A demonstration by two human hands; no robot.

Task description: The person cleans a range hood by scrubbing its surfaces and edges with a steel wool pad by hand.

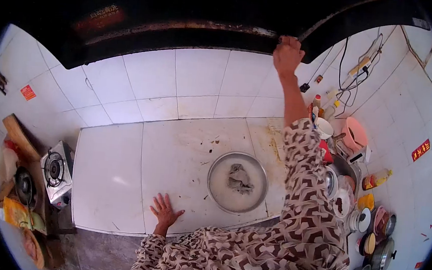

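Observation:
My left hand [165,213] lies flat near the front edge of the white tiled counter [106,177], its fingers spread. Stretched up high, my right hand [288,55] is at the lower edge of the black range hood [195,11]. Its fingers are curled against the hood, and whatever they hold, if anything, is hidden. A brown, greasy strip runs along the hood's underside to the left of that hand. Between my arms, a round metal basin [211,193] stands on the counter with cloudy water in it. A crumpled grey cloth [240,179] lies in the water.
A gas stove [56,170] stands at the left, beside a dark pan [24,186]. Bottles, bowls, a pink basin [355,135] and several pots [382,255] crowd the right side. Cables [355,77] hang on the right wall. Dark crumbs dot the counter behind the metal basin.

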